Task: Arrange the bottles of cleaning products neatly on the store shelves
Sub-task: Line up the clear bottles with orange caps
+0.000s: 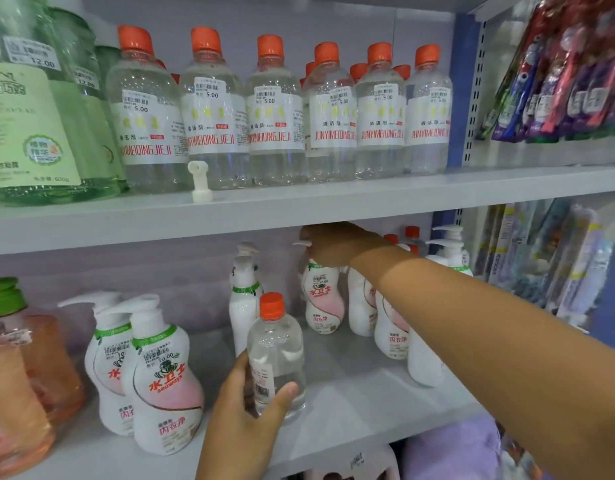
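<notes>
My left hand (245,415) grips a clear bottle with an orange cap (276,355) that stands on the lower shelf (361,410). My right hand (328,245) reaches deep under the upper shelf (299,206) and holds the pump top of a white and pink pump bottle (321,296). More white pump bottles (391,323) stand under my right forearm. Two white pump bottles (160,379) stand at the front left. A row of clear bottles with orange caps (275,112) lines the upper shelf.
Green bottles (29,109) fill the upper shelf's left end, and a loose white pump head (199,181) stands on its front edge. Orange-tinted bottles (25,368) stand at the lower left. Packets hang on racks at the right (558,71).
</notes>
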A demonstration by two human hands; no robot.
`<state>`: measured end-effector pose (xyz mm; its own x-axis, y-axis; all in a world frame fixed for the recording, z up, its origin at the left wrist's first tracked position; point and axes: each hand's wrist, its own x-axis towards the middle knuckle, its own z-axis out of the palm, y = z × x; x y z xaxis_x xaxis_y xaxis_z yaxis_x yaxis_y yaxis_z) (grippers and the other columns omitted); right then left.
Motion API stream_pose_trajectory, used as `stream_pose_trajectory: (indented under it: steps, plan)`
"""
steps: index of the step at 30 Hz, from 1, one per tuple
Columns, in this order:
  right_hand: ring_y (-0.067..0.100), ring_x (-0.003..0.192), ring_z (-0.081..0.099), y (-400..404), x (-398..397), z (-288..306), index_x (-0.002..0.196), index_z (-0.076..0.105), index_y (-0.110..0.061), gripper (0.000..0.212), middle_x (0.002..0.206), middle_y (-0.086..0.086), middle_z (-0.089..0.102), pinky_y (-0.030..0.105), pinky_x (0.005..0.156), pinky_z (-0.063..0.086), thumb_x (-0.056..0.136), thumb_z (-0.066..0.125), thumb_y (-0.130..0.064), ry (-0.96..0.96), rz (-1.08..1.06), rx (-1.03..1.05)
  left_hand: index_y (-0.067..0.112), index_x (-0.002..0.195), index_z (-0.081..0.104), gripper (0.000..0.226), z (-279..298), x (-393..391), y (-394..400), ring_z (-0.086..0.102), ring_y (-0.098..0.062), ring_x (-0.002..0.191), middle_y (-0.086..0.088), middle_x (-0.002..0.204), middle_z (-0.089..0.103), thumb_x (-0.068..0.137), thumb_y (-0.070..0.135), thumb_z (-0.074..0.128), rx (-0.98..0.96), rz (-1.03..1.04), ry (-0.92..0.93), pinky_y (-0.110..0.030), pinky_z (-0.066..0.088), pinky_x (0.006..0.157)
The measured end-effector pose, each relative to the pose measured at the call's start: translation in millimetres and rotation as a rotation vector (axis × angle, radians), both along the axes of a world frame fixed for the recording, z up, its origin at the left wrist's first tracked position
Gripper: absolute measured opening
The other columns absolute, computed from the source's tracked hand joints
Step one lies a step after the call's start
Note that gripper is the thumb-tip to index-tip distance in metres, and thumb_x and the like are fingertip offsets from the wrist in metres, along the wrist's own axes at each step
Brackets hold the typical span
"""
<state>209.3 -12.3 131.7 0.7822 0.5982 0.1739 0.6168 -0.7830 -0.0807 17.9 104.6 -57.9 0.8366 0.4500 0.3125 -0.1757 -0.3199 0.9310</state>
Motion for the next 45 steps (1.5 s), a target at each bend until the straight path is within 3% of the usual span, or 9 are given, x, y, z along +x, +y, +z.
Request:
stream_pose_trajectory:
  steps: [3, 10, 14, 17, 23, 30, 34, 38, 45]
  plan:
    - [0.022, 0.115, 0.058, -8.4, -22.7, 6.3, 0.145, 0.05, -0.02, 0.041, 0.142, 0.002, 0.056, 0.026, 0.088, 0.043, 0.105, 0.048, -0.028, 0.042, 0.053, 0.106, 0.053, 0.121, 0.05, 0.067, 0.7, -4.2, 0.6, 0.059, 0.021, 0.094, 0.024, 0.111, 0.066, 0.076, 0.02, 0.086, 0.01, 0.032, -0.018, -0.008, 0.044, 0.073]
    - [0.02, 0.104, 0.061, 24.6, -45.8, -0.9, 0.112, 0.069, -0.019, 0.018, 0.116, 0.001, 0.067, 0.029, 0.083, 0.046, 0.098, 0.058, -0.024, 0.102, 0.257, 0.128, 0.052, 0.117, 0.057, 0.061, 0.0, -10.8, 7.2, 0.068, 0.009, 0.097, 0.034, 0.104, 0.071, 0.073, 0.023, 0.088, -0.017, -0.078, 0.036, -0.02, 0.051, 0.082]
    - [0.014, 0.098, 0.061, 46.3, -45.3, -8.9, 0.121, 0.072, -0.017, 0.028, 0.117, -0.001, 0.069, 0.024, 0.08, 0.044, 0.095, 0.065, -0.025, 0.136, 0.311, 0.24, 0.054, 0.117, 0.058, 0.066, -0.9, -8.9, 5.2, 0.071, 0.006, 0.092, 0.03, 0.099, 0.073, 0.073, 0.017, 0.088, -0.035, -0.072, 0.02, -0.017, 0.051, 0.077]
    - [0.011, 0.084, 0.072, 52.8, -42.1, -13.2, 0.118, 0.071, -0.017, 0.029, 0.104, -0.004, 0.073, 0.018, 0.077, 0.055, 0.091, 0.074, -0.028, 0.345, 0.349, 0.374, 0.052, 0.119, 0.06, 0.069, -3.0, -5.7, 7.0, 0.073, -0.001, 0.092, 0.02, 0.1, 0.077, 0.072, 0.011, 0.089, -0.045, -0.092, 0.019, -0.021, 0.052, 0.079]
    - [0.021, 0.097, 0.068, 33.1, -5.3, -7.5, 0.121, 0.062, -0.016, 0.027, 0.116, 0.011, 0.069, 0.031, 0.09, 0.057, 0.096, 0.07, -0.023, 0.698, 0.337, 0.541, 0.052, 0.118, 0.06, 0.071, -5.1, -2.8, 16.1, 0.072, -0.001, 0.093, 0.017, 0.103, 0.077, 0.068, 0.013, 0.093, -0.071, -0.115, 0.019, -0.014, 0.055, 0.074]
    - [0.03, 0.117, 0.061, 33.6, 35.3, -26.8, 0.126, 0.062, 0.0, 0.04, 0.126, 0.016, 0.064, 0.036, 0.098, 0.05, 0.093, 0.063, -0.021, 0.121, -0.128, 0.333, 0.063, 0.113, 0.061, 0.069, -3.2, -1.2, 20.8, 0.071, -0.001, 0.1, 0.018, 0.107, 0.076, 0.056, 0.033, 0.086, -0.089, -0.147, 0.007, -0.025, 0.052, 0.088]
    - [0.035, 0.133, 0.048, 36.5, 46.0, -43.2, 0.147, 0.035, 0.0, 0.077, 0.145, 0.018, 0.046, 0.037, 0.103, 0.046, 0.09, 0.072, -0.036, 0.224, -0.241, 0.377, 0.052, 0.12, 0.059, 0.072, -2.6, -0.3, 21.9, 0.072, -0.002, 0.099, 0.016, 0.105, 0.077, 0.059, 0.028, 0.089, -0.088, -0.181, 0.015, -0.023, 0.052, 0.087]
    - [0.033, 0.13, 0.052, 40.2, 55.0, -69.7, 0.145, 0.036, 0.001, 0.085, 0.142, 0.017, 0.049, 0.04, 0.106, 0.047, 0.084, 0.079, -0.039, 0.265, -0.292, 0.453, 0.051, 0.119, 0.059, 0.071, -4.0, 1.6, 24.4, 0.071, 0.0, 0.099, 0.02, 0.104, 0.076, 0.069, 0.012, 0.091, -0.092, -0.18, 0.031, -0.02, 0.052, 0.085]
    - [0.031, 0.123, 0.056, 35.7, 22.8, -79.5, 0.138, 0.047, -0.006, 0.065, 0.136, 0.013, 0.052, 0.036, 0.102, 0.05, 0.086, 0.076, -0.033, 0.217, -0.352, 0.459, 0.049, 0.121, 0.058, 0.069, -4.2, -4.1, 21.2, 0.071, 0.002, 0.098, 0.022, 0.106, 0.075, 0.074, 0.008, 0.087, -0.05, -0.159, 0.014, -0.013, 0.052, 0.08]
